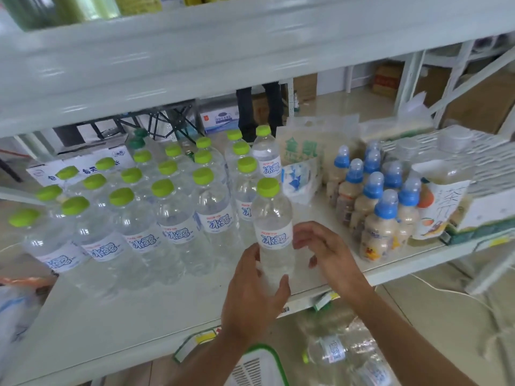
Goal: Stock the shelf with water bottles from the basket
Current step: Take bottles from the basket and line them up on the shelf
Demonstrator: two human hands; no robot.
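On the left and middle of the white shelf (111,316), clear water bottles with green caps (172,218) are stood upright in several rows, blue-lettered labels turned to the front. Just right of these rows, near the shelf's front edge, one more water bottle (274,235) of the same kind is held upright. Its lower body is gripped by the left hand (250,299), with thumb and fingers curled round it from below. Whether its base rests on the board cannot be told.

The right hand (328,252) is seen just beside the bottle, its fingers loosely curled and parted, with nothing enclosed. The fingertips lie at the label's right edge; contact cannot be made out.

Below the hands, the green-edged rim of a white basket (276,358) is partly seen, and further bottles (334,351) are laid on their sides under the shelf.

Behind the held bottle a pale bag with green characters (302,154) is propped. Further right, small blue-capped milky drink bottles (379,227) are clustered, and a larger tea bottle (440,196) is stood beside them.
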